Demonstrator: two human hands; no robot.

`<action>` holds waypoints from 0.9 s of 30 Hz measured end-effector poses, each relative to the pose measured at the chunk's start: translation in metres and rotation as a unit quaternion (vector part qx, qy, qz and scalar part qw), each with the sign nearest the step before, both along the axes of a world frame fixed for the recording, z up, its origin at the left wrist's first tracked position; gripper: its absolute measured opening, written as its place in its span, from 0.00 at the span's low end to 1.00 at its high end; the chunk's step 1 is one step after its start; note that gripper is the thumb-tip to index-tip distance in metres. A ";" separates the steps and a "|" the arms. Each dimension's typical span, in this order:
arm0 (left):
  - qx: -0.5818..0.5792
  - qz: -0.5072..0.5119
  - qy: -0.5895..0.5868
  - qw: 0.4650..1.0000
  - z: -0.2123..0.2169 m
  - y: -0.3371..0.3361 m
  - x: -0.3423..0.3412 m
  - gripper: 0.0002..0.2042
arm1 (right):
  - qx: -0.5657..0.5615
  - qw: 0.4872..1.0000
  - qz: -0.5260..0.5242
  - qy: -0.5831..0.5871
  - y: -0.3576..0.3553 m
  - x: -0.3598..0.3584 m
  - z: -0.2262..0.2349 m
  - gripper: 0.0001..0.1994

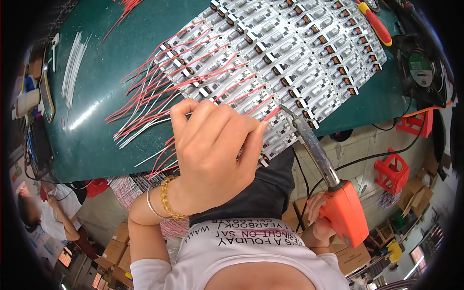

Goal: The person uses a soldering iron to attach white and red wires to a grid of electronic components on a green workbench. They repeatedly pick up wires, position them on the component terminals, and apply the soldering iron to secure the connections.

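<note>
"On the green table [104, 145], where is the main work lying?"

"A panel of small circuit boards [290, 55] is lying near the table's front edge, set at a slant. A short red wire [272, 114] is sitting on one of its lower strips, and the tip of an orange-handled soldering iron [349, 212] is standing right at its end; I can't tell whether they are touching."

"What are the hands doing?"

"The left hand [212, 142] is pinching that wire between thumb and finger, the other fingers curling in. The right hand [316, 212] is gripping the iron's handle, partly hidden behind it."

"How far along is it looking?"

"Roughly partway, I'd judge. Red wires are running across the panel's left part and trailing off its edge, with white ones among them. The strips to the right are showing none, so most of the panel is seemingly waiting. Whether each joint is holding, I can't tell."

"And farther out?"

"Loose white wires [73, 72] are lying at the left, more red ones [126, 10] at the far edge. A red-and-yellow screwdriver [377, 24] is resting by the panel's far right, and a black fan [419, 70] is standing beyond."
</note>
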State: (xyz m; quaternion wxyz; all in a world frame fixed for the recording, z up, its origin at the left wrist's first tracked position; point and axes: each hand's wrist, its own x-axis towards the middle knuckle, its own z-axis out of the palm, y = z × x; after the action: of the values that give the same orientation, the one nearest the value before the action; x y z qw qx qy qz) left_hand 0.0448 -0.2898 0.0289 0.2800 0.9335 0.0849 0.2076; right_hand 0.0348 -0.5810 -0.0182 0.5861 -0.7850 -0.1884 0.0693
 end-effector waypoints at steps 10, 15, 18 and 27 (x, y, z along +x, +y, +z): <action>0.018 -0.008 -0.002 1.000 -0.002 -0.002 0.003 0.08 | -0.043 0.995 0.042 0.077 0.006 0.010 0.025 0.32; 0.015 -0.004 0.000 1.000 -0.001 -0.003 0.003 0.07 | -0.038 0.995 0.041 0.080 0.004 0.007 0.022 0.33; 0.009 -0.005 -0.006 1.000 0.000 -0.003 0.005 0.07 | 0.006 0.995 0.033 0.091 0.008 0.007 0.021 0.32; -0.051 -0.036 -0.021 0.998 0.000 -0.005 0.004 0.05 | 0.109 0.987 0.068 0.101 0.013 0.010 0.026 0.42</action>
State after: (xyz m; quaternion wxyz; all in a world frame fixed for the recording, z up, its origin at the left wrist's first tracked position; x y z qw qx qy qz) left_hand 0.0487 -0.2950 0.0288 0.3362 0.9158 0.0555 0.2125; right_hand 0.0452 -0.5683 0.0082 0.6781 -0.6908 -0.1875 0.1667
